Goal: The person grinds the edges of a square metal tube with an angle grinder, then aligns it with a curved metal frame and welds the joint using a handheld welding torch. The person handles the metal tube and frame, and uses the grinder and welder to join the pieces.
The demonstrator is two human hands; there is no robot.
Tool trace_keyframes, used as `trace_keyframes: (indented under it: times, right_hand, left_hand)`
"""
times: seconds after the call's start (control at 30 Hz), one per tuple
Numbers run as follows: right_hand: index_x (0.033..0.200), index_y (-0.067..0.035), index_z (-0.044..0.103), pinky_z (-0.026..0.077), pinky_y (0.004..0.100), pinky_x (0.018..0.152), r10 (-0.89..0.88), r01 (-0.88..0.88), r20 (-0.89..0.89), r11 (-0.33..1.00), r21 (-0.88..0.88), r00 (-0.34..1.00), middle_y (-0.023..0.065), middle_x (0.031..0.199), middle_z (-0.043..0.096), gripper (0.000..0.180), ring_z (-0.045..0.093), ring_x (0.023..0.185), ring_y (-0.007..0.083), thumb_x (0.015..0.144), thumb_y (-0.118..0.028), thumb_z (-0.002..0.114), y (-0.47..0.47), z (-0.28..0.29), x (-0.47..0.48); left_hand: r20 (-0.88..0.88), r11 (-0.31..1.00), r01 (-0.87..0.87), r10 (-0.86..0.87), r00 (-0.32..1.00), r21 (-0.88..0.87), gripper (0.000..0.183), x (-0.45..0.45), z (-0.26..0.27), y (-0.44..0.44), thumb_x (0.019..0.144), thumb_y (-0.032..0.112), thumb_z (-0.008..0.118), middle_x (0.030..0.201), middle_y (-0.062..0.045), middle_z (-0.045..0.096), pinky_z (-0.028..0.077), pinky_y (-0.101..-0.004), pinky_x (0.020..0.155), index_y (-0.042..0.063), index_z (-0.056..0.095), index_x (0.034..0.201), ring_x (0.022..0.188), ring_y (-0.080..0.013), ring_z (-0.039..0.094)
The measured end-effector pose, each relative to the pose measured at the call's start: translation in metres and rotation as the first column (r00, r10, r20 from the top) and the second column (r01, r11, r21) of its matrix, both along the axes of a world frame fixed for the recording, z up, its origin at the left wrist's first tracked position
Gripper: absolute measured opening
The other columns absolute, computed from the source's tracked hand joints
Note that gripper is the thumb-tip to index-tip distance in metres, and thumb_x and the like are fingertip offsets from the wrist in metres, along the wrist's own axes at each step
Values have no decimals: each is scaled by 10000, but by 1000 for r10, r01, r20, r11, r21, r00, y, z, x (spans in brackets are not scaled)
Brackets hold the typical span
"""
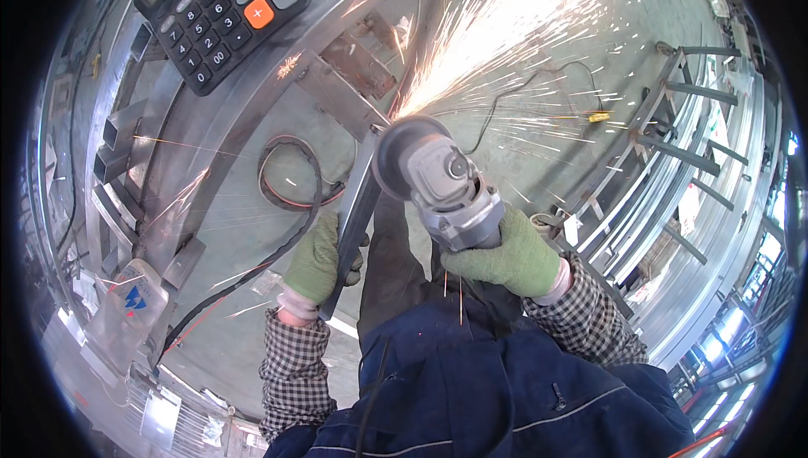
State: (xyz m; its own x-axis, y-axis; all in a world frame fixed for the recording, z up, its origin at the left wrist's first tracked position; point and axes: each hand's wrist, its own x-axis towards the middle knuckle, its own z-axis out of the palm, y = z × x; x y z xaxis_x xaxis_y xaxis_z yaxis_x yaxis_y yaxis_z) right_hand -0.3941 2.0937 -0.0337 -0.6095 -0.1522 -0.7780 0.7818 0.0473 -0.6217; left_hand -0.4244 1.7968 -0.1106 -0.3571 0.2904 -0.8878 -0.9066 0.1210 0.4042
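My left hand (315, 259), in a green work glove, grips the near part of a long metal bar (355, 218). The bar stretches away from me to a flat steel plate (338, 95). In its green glove, my right hand (514, 256) is wrapped around the body of an angle grinder (445, 174). The grinder's round disc (404, 148) is at the far end of the bar, and bright sparks (505, 35) fan out from there, away and to the right. The disc's exact contact point is hidden.
At the upper left, a black calculator (218, 22) lies on a broad steel beam (246, 104). A looped hose (315, 186) rests on the floor. Long metal profiles (663, 287) fill a rack at right. A translucent plastic container (132, 306) stands lower left. A thin cable (495, 104) crosses the floor.
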Motion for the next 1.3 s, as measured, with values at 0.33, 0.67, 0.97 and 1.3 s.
trace_keyframes:
  times: [0.33,0.67,0.97,1.3]
  right_hand:
    - [1403,-26,646,561,369,987,-35,34,-61,999,-22,997,118,1201,752,676,717,1099,202,824,-269,898,-4,-13,11]
    - [1385,-40,659,562,364,981,-24,21,-131,999,-28,991,108,1188,758,656,716,1093,191,817,-251,910,-7,-16,18]
    - [1465,-36,616,549,364,1027,-116,98,-126,986,-137,985,105,1263,744,748,700,1154,189,822,-269,918,-6,-20,22]
    - [1424,-47,653,554,372,1025,-49,42,-107,997,-65,993,118,1241,760,718,718,1152,206,812,-311,919,-3,-23,25]
  left_hand:
    - [-35,999,-10,8,999,-38,751,2,0,2,1123,698,380,764,-37,611,479,-281,542,13,688,1110,610,-117,555]
    - [37,1000,-7,6,999,28,545,0,-3,-4,1168,565,390,912,-33,662,485,-249,538,78,635,1182,670,-82,583]
    - [13,997,-72,72,997,-12,563,2,-2,2,1176,543,382,915,-50,682,493,-258,530,49,651,1192,639,-97,578]
    - [29,999,-41,40,999,30,563,2,-1,-1,1172,565,376,924,-31,671,496,-266,552,70,643,1182,652,-97,569]
